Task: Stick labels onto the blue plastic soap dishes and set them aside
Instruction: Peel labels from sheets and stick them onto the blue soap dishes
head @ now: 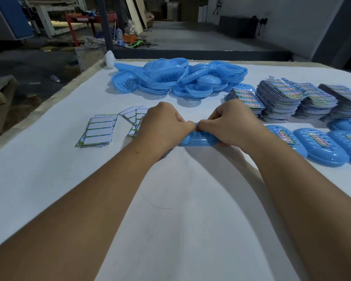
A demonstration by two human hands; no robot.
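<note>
I see the blue oval plastic soap dish lying on the white worktop at centre, with my left hand and right hand curled over its top, thumbs and fingertips meeting and pinching there. Behind lies a heap of unlabelled blue dishes. Printed label stacks and labelled dishes sit right, white backing sheets left.

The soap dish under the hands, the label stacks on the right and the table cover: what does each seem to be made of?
Soap dish: moulded blue plastic, smooth and slightly glossy, with soft highlights along its rim. Label stacks: thin printed sheets, probably glossy paper or film, their edges fanned. Table cover: matte white, possibly fabric or paper; the texture is unclear.
</note>
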